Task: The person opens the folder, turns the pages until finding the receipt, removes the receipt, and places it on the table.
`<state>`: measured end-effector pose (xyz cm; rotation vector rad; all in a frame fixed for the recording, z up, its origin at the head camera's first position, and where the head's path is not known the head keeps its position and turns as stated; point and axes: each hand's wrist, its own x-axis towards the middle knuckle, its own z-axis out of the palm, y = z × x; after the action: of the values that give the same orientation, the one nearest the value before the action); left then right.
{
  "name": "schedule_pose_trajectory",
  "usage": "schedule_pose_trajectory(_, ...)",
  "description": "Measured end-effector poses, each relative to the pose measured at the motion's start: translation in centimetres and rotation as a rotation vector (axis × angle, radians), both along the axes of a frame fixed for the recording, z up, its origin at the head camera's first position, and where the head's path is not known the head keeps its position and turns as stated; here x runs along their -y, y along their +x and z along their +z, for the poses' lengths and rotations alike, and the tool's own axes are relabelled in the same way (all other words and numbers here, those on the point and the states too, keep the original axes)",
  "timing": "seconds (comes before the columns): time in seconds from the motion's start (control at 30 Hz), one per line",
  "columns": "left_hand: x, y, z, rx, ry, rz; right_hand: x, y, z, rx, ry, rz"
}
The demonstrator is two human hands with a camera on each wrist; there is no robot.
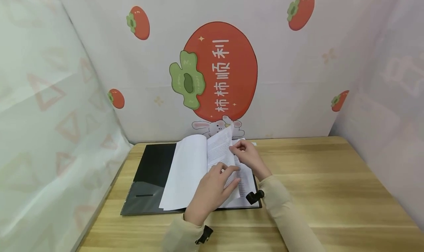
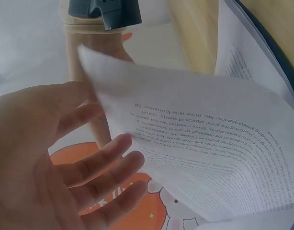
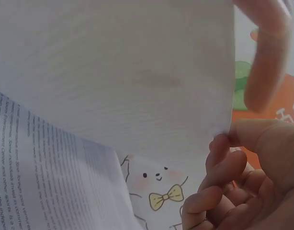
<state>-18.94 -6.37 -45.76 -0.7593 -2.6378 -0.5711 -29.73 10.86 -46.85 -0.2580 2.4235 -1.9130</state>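
A black folder (image 1: pixel 155 163) lies open on the table, holding a stack of printed sheets. Blank backs of turned sheets (image 1: pixel 187 167) curve over its left side. One printed page (image 1: pixel 220 143) stands lifted from the right-hand stack. My right hand (image 1: pixel 248 157) pinches that page's outer edge between thumb and index finger; the right wrist view shows the pinch (image 3: pixel 221 136) closely. In front of the page is my left hand (image 1: pixel 213 187), fingers spread and loosely bent. Its fingertips are close by the page's edge in the left wrist view, holding nothing.
The folder rests on a wooden table (image 1: pixel 314 193) that extends further to the right. Behind the table hangs a white cloth (image 1: pixel 281 90) printed with persimmons and a rabbit. Pale cloth sides (image 1: pixel 59 134) enclose the table left and right.
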Motion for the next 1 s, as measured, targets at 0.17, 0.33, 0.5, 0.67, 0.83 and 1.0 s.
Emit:
schedule_pose_trajectory(0.17, -0.1, 0.3, 0.3, -0.049, -0.053, 0.016, 0.8, 0.1, 0.9, -0.018, 0.022, 0.016)
schedule_pose_trajectory(0.33, -0.1, 0.5, 0.6, -0.082, -0.113, 0.042, 1.6, 0.4, 1.5, -0.029, 0.067, 0.028)
schedule_pose_trajectory(0.5, 0.1, 0.4, 0.8, -0.121, -0.149, 0.062, 2.5, 0.7, 2.2, -0.056, 0.094, 0.042)
schedule_pose_trajectory(0.67, 0.1, 0.5, 0.9, -0.109, -0.178, 0.073, 3.1, 0.7, 2.5, -0.090, 0.136, 0.041)
schedule_pose_trajectory(0.83, 0.2, 0.4, 1.0, -0.119, -0.184, 0.064, 3.3, 0.7, 2.6, -0.126, 0.159, 0.043)
schedule_pose_trajectory(1.0, 0.5, 0.3, 1.1, -0.102, -0.154, 0.039, 3.5, 0.8, 2.5, -0.157, 0.166, 0.048)
